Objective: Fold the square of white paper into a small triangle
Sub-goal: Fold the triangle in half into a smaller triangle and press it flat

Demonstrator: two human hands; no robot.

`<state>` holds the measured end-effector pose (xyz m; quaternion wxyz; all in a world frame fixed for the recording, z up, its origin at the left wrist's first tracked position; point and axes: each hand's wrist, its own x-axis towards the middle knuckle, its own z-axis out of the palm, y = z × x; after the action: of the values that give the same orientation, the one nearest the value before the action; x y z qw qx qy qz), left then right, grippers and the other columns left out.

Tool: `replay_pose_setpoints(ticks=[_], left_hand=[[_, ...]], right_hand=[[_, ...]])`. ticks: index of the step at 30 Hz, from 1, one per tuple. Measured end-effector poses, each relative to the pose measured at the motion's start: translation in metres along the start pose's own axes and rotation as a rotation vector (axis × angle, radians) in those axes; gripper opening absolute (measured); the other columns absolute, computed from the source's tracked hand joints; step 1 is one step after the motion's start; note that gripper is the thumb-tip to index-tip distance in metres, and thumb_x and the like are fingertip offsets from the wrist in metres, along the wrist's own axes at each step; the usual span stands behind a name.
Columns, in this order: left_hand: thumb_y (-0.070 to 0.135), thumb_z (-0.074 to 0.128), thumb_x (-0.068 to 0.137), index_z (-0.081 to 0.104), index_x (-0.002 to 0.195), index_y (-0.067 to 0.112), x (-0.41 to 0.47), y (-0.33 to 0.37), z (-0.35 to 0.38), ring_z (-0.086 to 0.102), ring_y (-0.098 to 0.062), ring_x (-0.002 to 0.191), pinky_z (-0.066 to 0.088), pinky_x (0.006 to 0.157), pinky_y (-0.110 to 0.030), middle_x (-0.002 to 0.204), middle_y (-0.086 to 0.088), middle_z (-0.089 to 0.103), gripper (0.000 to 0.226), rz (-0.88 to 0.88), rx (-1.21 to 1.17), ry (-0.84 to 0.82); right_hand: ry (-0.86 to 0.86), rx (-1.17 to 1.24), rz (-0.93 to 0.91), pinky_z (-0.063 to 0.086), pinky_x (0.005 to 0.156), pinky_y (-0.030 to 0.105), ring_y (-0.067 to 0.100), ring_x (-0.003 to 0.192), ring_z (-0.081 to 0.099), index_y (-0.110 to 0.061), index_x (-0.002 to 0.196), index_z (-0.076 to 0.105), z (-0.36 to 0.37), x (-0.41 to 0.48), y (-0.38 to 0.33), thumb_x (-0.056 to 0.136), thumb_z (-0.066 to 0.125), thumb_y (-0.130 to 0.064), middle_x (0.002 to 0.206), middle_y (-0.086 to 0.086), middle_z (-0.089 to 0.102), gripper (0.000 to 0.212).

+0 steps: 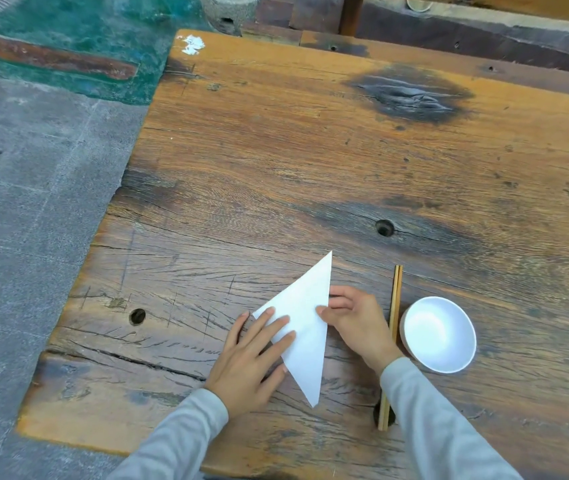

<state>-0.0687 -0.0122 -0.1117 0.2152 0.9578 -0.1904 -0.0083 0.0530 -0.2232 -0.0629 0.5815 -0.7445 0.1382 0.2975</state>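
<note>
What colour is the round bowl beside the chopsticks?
White, the round bowl shows plainly in the head view.

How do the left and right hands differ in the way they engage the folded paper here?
The left hand lies flat, fingers spread on the white paper near its left corner; the right hand is curled at the long right edge, thumb on top and fingers beyond the edge. The left hand comes from below-left, while the right lies between the paper and the chopsticks. Both are bare, grey-sleeved and touching the paper.

Both hands low — left hand [253, 355] flat, fingers spread; right hand [352, 317] pinching, fingers curled.
</note>
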Motion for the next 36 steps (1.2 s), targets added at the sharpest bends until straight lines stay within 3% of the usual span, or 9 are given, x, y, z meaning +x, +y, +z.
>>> replay_pose_setpoints(ticks=[4, 9, 12, 16, 19, 25, 29, 32, 36], left_hand=[[0.031, 0.059, 0.097, 0.061, 0.138, 0.018, 0.021, -0.010, -0.009, 0.037, -0.030, 0.148, 0.030, 0.116, -0.058, 0.154, -0.004, 0.050, 0.043, -0.078, 0.018, 0.091], [0.024, 0.058, 0.095, 0.060, 0.135, 0.018, 0.034, 0.011, -0.011, 0.056, -0.026, 0.120, 0.038, 0.093, -0.044, 0.134, -0.003, 0.060, 0.040, -0.076, 0.026, 0.191], [0.030, 0.054, 0.097, 0.055, 0.141, 0.022, 0.040, 0.036, -0.008, 0.057, -0.025, 0.118, 0.035, 0.092, -0.042, 0.136, -0.002, 0.057, 0.045, -0.125, 0.028, 0.124], [0.044, 0.051, 0.096, 0.042, 0.152, 0.021, 0.053, 0.051, -0.006, 0.052, -0.024, 0.130, 0.041, 0.095, -0.045, 0.147, -0.004, 0.051, 0.061, -0.324, 0.029, 0.036], [0.051, 0.052, 0.092, 0.041, 0.153, 0.016, 0.059, 0.052, -0.006, 0.044, -0.027, 0.143, 0.043, 0.103, -0.054, 0.155, -0.008, 0.047, 0.071, -0.381, 0.035, -0.038], [0.024, 0.048, 0.093, 0.063, 0.135, 0.017, 0.062, 0.030, -0.001, 0.051, -0.031, 0.138, 0.042, 0.103, -0.068, 0.144, -0.009, 0.059, 0.045, -0.201, 0.053, 0.066], [0.014, 0.068, 0.086, 0.064, 0.136, 0.019, 0.060, -0.014, -0.008, 0.049, -0.030, 0.141, 0.035, 0.108, -0.073, 0.151, -0.004, 0.054, 0.051, 0.080, 0.157, 0.031], [0.018, 0.058, 0.090, 0.056, 0.144, 0.020, 0.064, -0.041, -0.018, 0.040, -0.030, 0.147, 0.028, 0.112, -0.072, 0.157, 0.001, 0.047, 0.054, 0.169, 0.222, -0.045], [0.041, 0.061, 0.089, 0.053, 0.145, 0.020, 0.066, -0.034, -0.022, 0.049, -0.031, 0.137, 0.037, 0.101, -0.053, 0.155, 0.000, 0.049, 0.061, 0.027, 0.178, 0.014]], right_hand=[[0.064, -0.082, -0.044, 0.056, 0.075, 0.026, 0.010, 0.078, 0.074, -0.025, 0.088, 0.074, -0.007, 0.016, -0.009, 0.082, 0.077, -0.007, 0.081, -0.006, 0.078, 0.019], [0.308, -0.013, -0.075, 0.054, 0.071, 0.023, 0.002, 0.072, 0.069, -0.023, 0.080, 0.069, -0.002, 0.016, -0.006, 0.081, 0.077, -0.007, 0.077, -0.010, 0.075, 0.018], [0.405, 0.144, -0.008, 0.054, 0.076, 0.033, 0.014, 0.071, 0.067, -0.019, 0.079, 0.064, 0.011, 0.000, 0.003, 0.080, 0.078, -0.007, 0.079, 0.000, 0.073, 0.019], [0.263, 0.438, 0.041, 0.053, 0.076, 0.041, 0.027, 0.079, 0.066, -0.009, 0.098, 0.057, 0.024, -0.026, 0.017, 0.081, 0.074, 0.005, 0.089, 0.017, 0.075, 0.028], [0.160, 0.490, 0.034, 0.057, 0.068, 0.031, 0.023, 0.082, 0.071, -0.017, 0.122, 0.057, 0.024, -0.035, 0.021, 0.080, 0.075, 0.008, 0.097, 0.016, 0.076, 0.052], [0.099, 0.423, -0.045, 0.057, 0.082, 0.024, 0.022, 0.097, 0.074, -0.019, 0.122, 0.062, 0.016, -0.040, 0.018, 0.082, 0.077, 0.002, 0.103, 0.010, 0.077, 0.048], [0.265, 0.498, 0.034, 0.061, 0.072, 0.027, 0.024, 0.083, 0.074, -0.020, 0.115, 0.063, 0.000, -0.034, 0.010, 0.085, 0.079, -0.012, 0.082, 0.008, 0.076, 0.035], [0.340, 0.480, 0.081, 0.061, 0.063, 0.024, 0.024, 0.072, 0.075, -0.015, 0.116, 0.062, -0.004, -0.034, 0.010, 0.086, 0.077, -0.007, 0.073, 0.008, 0.075, 0.034], [0.392, 0.522, 0.085, 0.060, 0.061, 0.025, 0.026, 0.071, 0.075, -0.007, 0.105, 0.059, 0.006, -0.047, 0.013, 0.087, 0.074, -0.001, 0.086, 0.020, 0.075, 0.024]])
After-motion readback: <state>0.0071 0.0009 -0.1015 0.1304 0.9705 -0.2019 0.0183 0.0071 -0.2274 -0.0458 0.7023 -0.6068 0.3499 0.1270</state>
